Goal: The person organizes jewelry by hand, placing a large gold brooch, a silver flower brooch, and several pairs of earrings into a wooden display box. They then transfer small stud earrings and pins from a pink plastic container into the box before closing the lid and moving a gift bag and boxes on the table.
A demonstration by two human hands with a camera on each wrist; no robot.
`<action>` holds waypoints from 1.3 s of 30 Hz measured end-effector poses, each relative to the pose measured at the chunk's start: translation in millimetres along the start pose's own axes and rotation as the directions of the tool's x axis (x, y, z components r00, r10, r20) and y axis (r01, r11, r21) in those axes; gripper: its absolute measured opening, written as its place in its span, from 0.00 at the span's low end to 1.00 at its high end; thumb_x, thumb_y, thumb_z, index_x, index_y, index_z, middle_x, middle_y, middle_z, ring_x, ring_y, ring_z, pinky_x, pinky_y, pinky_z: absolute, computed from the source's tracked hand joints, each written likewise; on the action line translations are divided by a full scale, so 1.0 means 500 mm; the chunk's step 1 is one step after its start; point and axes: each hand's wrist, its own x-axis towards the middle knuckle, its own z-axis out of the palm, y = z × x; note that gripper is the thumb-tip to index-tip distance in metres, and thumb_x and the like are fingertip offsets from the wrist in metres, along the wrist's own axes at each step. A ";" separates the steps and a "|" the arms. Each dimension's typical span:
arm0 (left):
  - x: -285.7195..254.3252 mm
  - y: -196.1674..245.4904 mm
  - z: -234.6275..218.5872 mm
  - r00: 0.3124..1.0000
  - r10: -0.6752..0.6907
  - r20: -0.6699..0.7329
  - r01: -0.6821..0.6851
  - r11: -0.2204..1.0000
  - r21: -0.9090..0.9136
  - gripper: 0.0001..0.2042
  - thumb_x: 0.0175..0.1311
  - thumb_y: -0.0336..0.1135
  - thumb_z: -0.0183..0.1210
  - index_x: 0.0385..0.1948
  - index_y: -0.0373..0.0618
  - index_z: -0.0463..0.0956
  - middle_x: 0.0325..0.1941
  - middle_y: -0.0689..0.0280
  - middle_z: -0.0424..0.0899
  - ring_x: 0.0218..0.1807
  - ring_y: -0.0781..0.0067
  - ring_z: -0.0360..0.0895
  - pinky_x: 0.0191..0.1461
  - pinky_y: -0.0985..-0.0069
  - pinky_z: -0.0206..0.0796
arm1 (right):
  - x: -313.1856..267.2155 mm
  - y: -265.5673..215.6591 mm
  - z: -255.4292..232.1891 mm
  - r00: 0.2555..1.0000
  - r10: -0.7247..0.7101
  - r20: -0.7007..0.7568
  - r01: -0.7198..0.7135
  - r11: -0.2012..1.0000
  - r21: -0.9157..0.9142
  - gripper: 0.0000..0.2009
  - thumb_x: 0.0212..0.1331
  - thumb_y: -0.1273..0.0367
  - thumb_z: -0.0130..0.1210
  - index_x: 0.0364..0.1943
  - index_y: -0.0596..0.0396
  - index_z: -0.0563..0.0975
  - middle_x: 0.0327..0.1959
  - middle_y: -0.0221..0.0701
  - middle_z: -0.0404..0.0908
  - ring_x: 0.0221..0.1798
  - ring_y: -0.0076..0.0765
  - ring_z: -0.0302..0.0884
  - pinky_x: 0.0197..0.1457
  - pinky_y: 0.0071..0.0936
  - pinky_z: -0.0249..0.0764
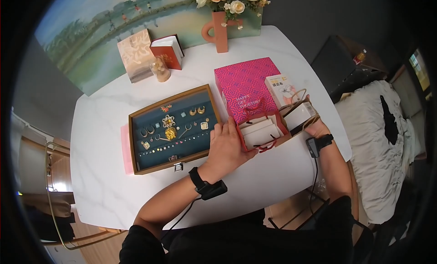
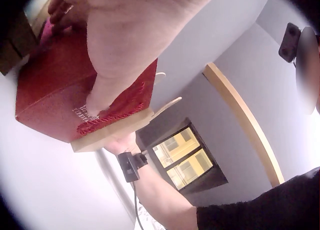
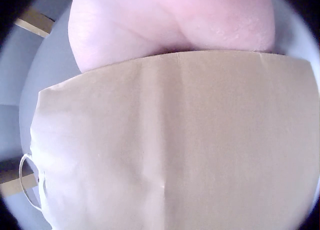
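Observation:
My left hand [image 1: 230,143] holds the left side of a red gift bag [image 2: 55,84], its thumb lying along the bag's front face. White packets [image 1: 261,132] fill that bag's open top. Pressed up beside it is a brown kraft paper bag [image 3: 150,140] with a white box [image 1: 300,116] inside. My right hand [image 1: 317,127] holds the kraft bag's right side, palm against it and fingers reaching toward its far corner; part of the hand is hidden behind the bag. Left of my left hand lies a wooden jewelry case [image 1: 130,143] with rings, earrings and brooches on dark lining.
Behind the bags lies a pink patterned box [image 1: 241,82], with a white illustrated box [image 1: 282,89] at its right. Farther back stand a pink vase [image 1: 221,34] of flowers, a glass dome [image 1: 160,69], a red book [image 1: 166,52] and a beige box [image 1: 135,55].

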 end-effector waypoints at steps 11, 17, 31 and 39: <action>0.019 0.017 -0.021 0.999 -0.002 -0.053 -0.001 0.998 -0.058 0.65 0.48 0.58 0.86 0.79 0.19 0.57 0.72 0.36 0.76 0.79 0.35 0.68 0.84 0.49 0.58 | -0.008 -0.026 0.033 0.998 0.044 -0.055 -0.043 0.999 0.014 0.40 0.84 0.38 0.46 0.90 0.43 0.58 0.86 0.37 0.69 0.86 0.40 0.67 0.92 0.46 0.59; 0.010 0.010 -0.025 0.997 -0.050 -0.066 0.043 0.994 -0.104 0.66 0.46 0.55 0.89 0.80 0.21 0.55 0.73 0.35 0.75 0.78 0.34 0.70 0.83 0.46 0.61 | -0.020 -0.020 0.104 0.994 0.059 -0.091 -0.044 0.985 0.164 0.40 0.84 0.36 0.43 0.87 0.47 0.64 0.83 0.41 0.72 0.83 0.45 0.72 0.86 0.54 0.70; 0.003 0.014 -0.050 0.989 0.029 -0.146 -0.050 0.989 -0.141 0.62 0.44 0.51 0.90 0.76 0.19 0.60 0.64 0.38 0.82 0.68 0.37 0.80 0.76 0.51 0.70 | 0.007 -0.031 0.081 0.994 0.070 -0.086 -0.071 0.997 -0.008 0.45 0.78 0.38 0.55 0.89 0.46 0.59 0.84 0.38 0.71 0.83 0.43 0.72 0.87 0.48 0.70; -0.004 0.017 -0.064 0.998 -0.008 -0.065 -0.002 0.988 -0.154 0.57 0.45 0.48 0.89 0.75 0.25 0.64 0.66 0.41 0.82 0.70 0.40 0.79 0.78 0.52 0.66 | -0.097 -0.044 0.079 0.975 -0.195 -0.106 0.129 0.888 -0.441 0.44 0.84 0.39 0.44 0.87 0.62 0.60 0.86 0.40 0.69 0.88 0.38 0.62 0.91 0.42 0.58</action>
